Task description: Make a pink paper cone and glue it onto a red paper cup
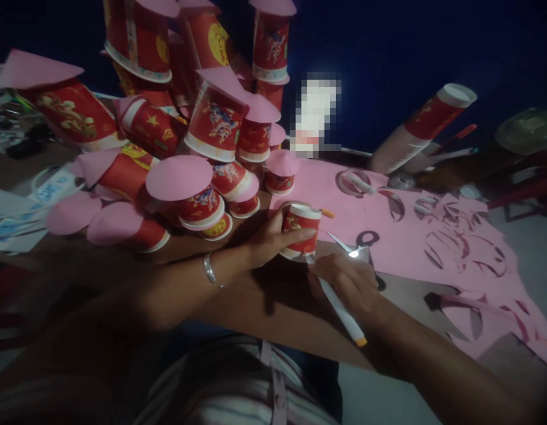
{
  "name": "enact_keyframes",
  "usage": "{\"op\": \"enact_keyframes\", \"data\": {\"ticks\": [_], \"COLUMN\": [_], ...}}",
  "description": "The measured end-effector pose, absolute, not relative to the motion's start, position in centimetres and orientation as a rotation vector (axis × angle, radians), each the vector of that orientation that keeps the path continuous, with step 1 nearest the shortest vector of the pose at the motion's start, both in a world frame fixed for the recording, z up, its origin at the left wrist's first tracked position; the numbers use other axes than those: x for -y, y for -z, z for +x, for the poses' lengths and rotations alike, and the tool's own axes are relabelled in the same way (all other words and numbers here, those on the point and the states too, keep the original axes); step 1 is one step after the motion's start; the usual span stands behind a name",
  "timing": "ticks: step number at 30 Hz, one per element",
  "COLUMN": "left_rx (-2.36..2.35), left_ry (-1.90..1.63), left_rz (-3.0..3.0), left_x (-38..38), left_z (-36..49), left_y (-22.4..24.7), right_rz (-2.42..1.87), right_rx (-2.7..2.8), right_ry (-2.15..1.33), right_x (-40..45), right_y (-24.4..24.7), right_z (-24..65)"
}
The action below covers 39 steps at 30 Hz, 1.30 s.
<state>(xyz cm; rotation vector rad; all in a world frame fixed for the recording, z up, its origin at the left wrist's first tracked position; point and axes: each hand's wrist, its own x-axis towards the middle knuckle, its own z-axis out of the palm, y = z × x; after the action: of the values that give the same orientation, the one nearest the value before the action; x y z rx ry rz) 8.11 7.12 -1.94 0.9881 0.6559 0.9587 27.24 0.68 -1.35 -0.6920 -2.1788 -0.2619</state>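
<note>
A red paper cup (305,221) with a gold pattern and a white rim is gripped by my left hand (277,236), thumb across its front. My right hand (347,283) is closed around a white utility knife (342,313) with an orange end. The knife's tip meets the lower edge of the cup; how deep it goes I cannot tell. Just beyond my right hand lies a pair of scissors (354,252) with black handles, blades apart, partly hidden by the hand.
Several red cups with pink paper cones (179,178) are stacked at the left. Pink paper sheets (415,236) with cutouts cover the table's right side. A leaning stack of paper cups (426,127) stands at the back right. An orange cap-like piece (328,213) lies behind the held cup.
</note>
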Motion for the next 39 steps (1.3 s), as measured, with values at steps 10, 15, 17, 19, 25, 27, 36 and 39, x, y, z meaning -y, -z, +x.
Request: {"op": "enact_keyframes", "data": {"ticks": [10, 15, 17, 19, 25, 27, 36, 39], "left_rx": [-0.659, -0.662, -0.660, -0.657, -0.670, -0.673, -0.692, -0.680], "left_ry": [-0.952, -0.949, -0.946, -0.941, -0.946, -0.938, -0.962, -0.958], "left_rz": [0.933, 0.945, 0.949, 0.954, 0.977, 0.988, 0.977, 0.970], "left_x": [-7.06, -7.10, -7.12, -7.11, -7.11, -7.13, -7.16, -7.10], "left_z": [8.19, 8.19, 8.17, 8.13, 8.11, 8.12, 8.09, 8.08], "left_y": [2.08, 2.03, 2.10, 2.25, 2.29, 2.18, 2.22, 2.19], "right_rz": [-0.688, -0.688, -0.676, -0.664, -0.665, -0.663, -0.665, -0.661], "right_rx": [2.173, 2.189, 2.191, 2.182, 2.197, 2.203, 2.193, 2.205], "right_ry": [0.234, 0.213, 0.216, 0.231, 0.219, 0.213, 0.226, 0.196], "right_x": [-0.48, -0.43, -0.41, -0.41, -0.50, -0.54, -0.38, -0.25], "right_y": [1.77, 1.65, 1.62, 1.58, 1.39, 1.45, 1.55, 1.45], "right_z": [27.16, 27.22, 27.22, 27.21, 27.18, 27.18, 26.99, 26.91]}}
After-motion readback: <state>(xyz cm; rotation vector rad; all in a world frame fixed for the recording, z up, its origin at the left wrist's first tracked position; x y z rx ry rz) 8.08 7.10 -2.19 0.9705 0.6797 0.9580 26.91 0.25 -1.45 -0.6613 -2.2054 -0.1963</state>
